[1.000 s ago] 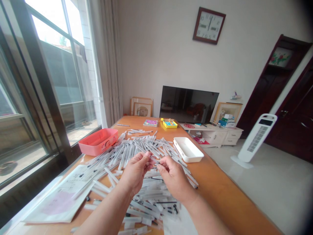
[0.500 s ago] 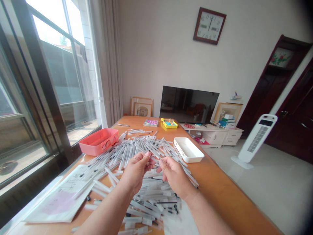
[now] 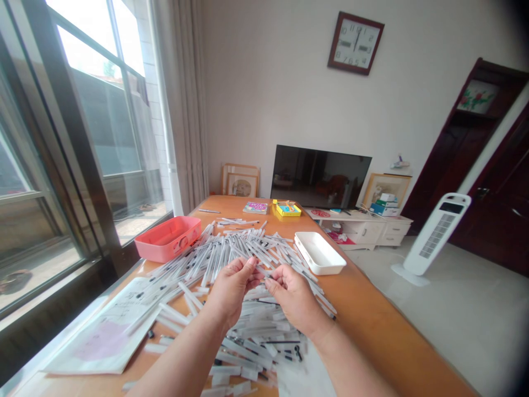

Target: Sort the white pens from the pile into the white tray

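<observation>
Item: one slim, translucent plastic pen piece with a dark end (image 3: 263, 271), held between my hands above the counter (image 3: 372, 325), brown and glossy. My left hand (image 3: 232, 285): thumb and forefinger pinched on one end. My right hand (image 3: 292, 295): fingertips closed at the dark end. Beyond: a heap of grey-white, stick-shaped plastic pens (image 3: 215, 256). Flanking: one coral-pink rectangular plastic tray (image 3: 163, 255), left; one white rectangular plastic tray (image 3: 330, 269), right. Step in hand, I judge: fingertip work on this single piece; the next move calls for both ends steady and aligned.
</observation>
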The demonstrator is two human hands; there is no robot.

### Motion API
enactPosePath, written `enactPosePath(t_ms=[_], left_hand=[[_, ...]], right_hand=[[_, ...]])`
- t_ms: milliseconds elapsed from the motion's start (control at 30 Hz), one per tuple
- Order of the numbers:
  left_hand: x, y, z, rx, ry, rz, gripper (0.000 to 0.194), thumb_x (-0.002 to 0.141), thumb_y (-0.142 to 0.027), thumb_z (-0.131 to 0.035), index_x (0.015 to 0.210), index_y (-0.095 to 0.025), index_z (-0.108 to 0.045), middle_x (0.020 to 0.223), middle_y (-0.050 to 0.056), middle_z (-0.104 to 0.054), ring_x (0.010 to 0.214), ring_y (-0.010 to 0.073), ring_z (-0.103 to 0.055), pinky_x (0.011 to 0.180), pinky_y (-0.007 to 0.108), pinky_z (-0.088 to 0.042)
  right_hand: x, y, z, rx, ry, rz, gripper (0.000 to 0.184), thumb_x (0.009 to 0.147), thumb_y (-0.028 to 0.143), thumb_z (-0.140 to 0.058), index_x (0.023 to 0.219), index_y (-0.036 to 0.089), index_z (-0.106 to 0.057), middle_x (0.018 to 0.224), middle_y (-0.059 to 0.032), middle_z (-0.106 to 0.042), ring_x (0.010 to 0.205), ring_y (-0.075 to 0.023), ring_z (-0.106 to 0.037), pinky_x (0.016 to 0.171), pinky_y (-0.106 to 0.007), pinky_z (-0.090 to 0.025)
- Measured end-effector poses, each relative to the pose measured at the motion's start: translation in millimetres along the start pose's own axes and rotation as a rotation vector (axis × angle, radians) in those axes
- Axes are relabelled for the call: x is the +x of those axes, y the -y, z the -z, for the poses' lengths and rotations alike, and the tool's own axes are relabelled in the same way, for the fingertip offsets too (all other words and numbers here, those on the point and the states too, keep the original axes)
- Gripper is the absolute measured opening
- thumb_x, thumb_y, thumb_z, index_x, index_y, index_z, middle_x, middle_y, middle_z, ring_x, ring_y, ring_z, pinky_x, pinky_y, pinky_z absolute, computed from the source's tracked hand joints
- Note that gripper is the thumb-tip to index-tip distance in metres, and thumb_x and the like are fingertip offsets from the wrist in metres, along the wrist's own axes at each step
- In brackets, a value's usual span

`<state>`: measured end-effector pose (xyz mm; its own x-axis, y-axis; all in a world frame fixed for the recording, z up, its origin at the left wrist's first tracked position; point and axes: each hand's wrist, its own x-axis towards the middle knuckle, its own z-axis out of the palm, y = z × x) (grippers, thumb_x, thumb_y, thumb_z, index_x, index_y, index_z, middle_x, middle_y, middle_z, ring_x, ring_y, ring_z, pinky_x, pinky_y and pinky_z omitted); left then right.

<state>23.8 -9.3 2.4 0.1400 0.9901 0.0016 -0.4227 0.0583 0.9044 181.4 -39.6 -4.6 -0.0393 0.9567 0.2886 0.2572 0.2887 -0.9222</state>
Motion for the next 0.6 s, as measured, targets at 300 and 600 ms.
enactPosePath(t_ms=[300,600], left_hand=[[1.9,1.5,0.8,-0.004,-0.025,0.015,0.04,0.072,-0.048,-0.079,0.086,-0.013,-0.067,0.074,0.004,-0.067,0.069,0.0126,-0.064,0.07,0.025,-0.05],[2.7,3.5,2.3,-0.006,-0.037,0.029,0.037,0.075,-0.045,-0.078,0.088,-0.013,-0.065,0.075,0.004,-0.068,0.068,0.0113,-0.063,0.067,0.022,-0.05]], right_hand=[[0.7,-2.1,-1.4,-0.012,0.002,0.007,0.022,0.087,0.042,-0.063,0.084,0.021,-0.056,0.072,0.0022,-0.06,0.062,-0.0133,-0.053,0.057,-0.025,-0.042],[-0.4,0.5,0.2,-0.083,0.064,-0.02,0.028,0.094,0.042,-0.052,0.077,0.02,-0.057,0.061,0.0031,-0.056,0.053,-0.0116,-0.049,0.053,-0.024,-0.039]])
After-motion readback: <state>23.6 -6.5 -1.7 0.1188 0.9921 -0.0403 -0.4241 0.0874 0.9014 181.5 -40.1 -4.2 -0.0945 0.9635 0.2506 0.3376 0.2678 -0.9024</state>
